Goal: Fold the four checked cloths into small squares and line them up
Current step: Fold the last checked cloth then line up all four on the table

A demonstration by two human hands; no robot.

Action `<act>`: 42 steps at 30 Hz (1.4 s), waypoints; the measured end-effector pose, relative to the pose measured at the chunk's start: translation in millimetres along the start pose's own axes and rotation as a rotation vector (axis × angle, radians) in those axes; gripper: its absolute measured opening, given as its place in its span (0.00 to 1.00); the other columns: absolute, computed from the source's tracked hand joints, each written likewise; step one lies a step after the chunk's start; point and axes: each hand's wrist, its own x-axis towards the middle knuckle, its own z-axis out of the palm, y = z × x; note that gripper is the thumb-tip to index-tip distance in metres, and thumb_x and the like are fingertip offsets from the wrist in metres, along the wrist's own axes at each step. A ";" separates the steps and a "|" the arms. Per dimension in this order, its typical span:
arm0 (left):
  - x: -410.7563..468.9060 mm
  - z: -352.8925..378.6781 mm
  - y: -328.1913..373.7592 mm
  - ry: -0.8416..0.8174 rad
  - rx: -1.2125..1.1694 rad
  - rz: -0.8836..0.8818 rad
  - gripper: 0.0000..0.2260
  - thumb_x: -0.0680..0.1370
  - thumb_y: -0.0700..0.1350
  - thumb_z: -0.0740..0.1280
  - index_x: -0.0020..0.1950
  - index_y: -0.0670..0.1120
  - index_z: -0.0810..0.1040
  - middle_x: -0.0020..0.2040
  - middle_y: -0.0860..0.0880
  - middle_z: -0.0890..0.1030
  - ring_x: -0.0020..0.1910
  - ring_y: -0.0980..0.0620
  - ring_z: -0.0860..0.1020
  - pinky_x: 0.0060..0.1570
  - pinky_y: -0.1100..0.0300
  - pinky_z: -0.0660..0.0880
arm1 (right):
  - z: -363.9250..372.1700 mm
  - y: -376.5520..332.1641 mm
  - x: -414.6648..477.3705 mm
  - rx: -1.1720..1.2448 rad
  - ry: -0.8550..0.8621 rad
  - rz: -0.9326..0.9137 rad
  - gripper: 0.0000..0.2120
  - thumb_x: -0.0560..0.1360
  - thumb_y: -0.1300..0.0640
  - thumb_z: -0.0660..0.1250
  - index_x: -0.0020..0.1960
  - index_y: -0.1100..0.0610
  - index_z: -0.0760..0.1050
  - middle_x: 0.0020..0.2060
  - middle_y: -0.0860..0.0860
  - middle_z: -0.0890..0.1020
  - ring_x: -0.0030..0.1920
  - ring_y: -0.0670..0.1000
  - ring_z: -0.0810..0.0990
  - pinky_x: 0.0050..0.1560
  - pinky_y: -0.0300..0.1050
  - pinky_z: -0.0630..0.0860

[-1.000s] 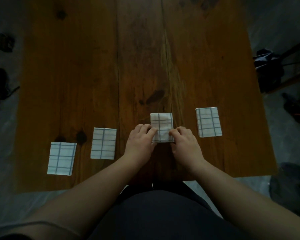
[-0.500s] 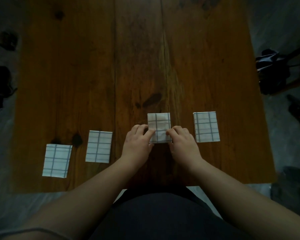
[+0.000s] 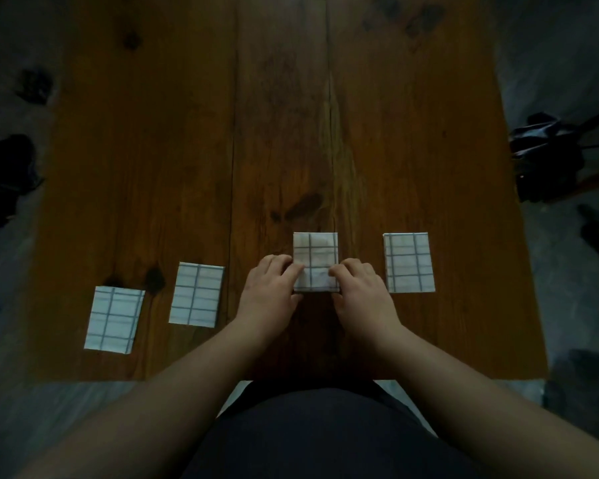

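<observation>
Four folded white cloths with grey checks lie in a row along the near part of the wooden table (image 3: 412, 133). The far-left cloth (image 3: 114, 319) and the second cloth (image 3: 196, 294) sit lower in the row. The third cloth (image 3: 315, 259) is level with the right cloth (image 3: 408, 261). My left hand (image 3: 270, 288) and my right hand (image 3: 362, 292) flank the third cloth. Their curled fingers hold its near corners, with fingertips on top of its lower half.
The table's near edge runs just in front of my body. Dark bags and a chair frame (image 3: 550, 157) stand on the floor to the right. More dark objects (image 3: 4, 174) lie on the floor to the left.
Both hands stay on the third cloth. It now sits level with the right cloth, where it sat slightly nearer before. The view has shifted a little.
</observation>
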 end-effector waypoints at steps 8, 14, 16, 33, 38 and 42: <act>-36.1 -26.3 -49.0 0.055 -0.116 -0.128 0.22 0.80 0.45 0.66 0.74 0.55 0.69 0.71 0.55 0.72 0.73 0.53 0.65 0.74 0.50 0.65 | 2.7 -37.5 -0.7 0.050 -0.031 -0.157 0.20 0.80 0.50 0.64 0.71 0.47 0.68 0.68 0.45 0.71 0.68 0.48 0.67 0.70 0.46 0.66; -66.7 -43.0 -122.9 0.088 -0.113 -0.136 0.18 0.79 0.45 0.68 0.70 0.53 0.74 0.68 0.53 0.74 0.69 0.52 0.69 0.68 0.54 0.69 | 26.0 -101.5 7.2 0.036 -0.036 -0.203 0.22 0.81 0.51 0.64 0.73 0.47 0.66 0.69 0.46 0.71 0.69 0.49 0.67 0.71 0.46 0.67; -72.9 -46.8 -147.4 0.072 -0.096 -0.132 0.18 0.79 0.46 0.68 0.69 0.53 0.74 0.69 0.53 0.73 0.70 0.51 0.68 0.69 0.53 0.68 | 37.4 -124.6 8.1 0.028 -0.046 -0.206 0.22 0.81 0.51 0.64 0.74 0.46 0.66 0.69 0.46 0.71 0.69 0.49 0.68 0.70 0.46 0.69; -80.3 -46.6 -222.5 -0.051 0.008 0.160 0.24 0.79 0.50 0.67 0.74 0.54 0.67 0.72 0.51 0.69 0.72 0.50 0.64 0.72 0.50 0.65 | 104.8 -219.0 -4.1 -0.080 0.003 0.061 0.21 0.78 0.48 0.66 0.70 0.46 0.67 0.64 0.48 0.73 0.60 0.49 0.71 0.61 0.46 0.73; -63.6 -46.4 -211.1 -0.033 0.000 0.150 0.22 0.80 0.50 0.66 0.74 0.54 0.68 0.71 0.51 0.70 0.71 0.50 0.65 0.71 0.52 0.65 | 97.3 -205.2 12.0 -0.061 -0.004 0.036 0.19 0.79 0.50 0.64 0.69 0.47 0.68 0.64 0.48 0.72 0.62 0.50 0.70 0.62 0.47 0.72; -47.5 -45.8 -191.5 -0.018 0.007 0.150 0.23 0.80 0.50 0.66 0.75 0.52 0.67 0.71 0.51 0.71 0.72 0.50 0.65 0.72 0.52 0.65 | 85.0 -184.8 21.5 -0.069 -0.008 0.027 0.20 0.79 0.51 0.65 0.70 0.47 0.68 0.66 0.48 0.72 0.63 0.50 0.70 0.64 0.48 0.71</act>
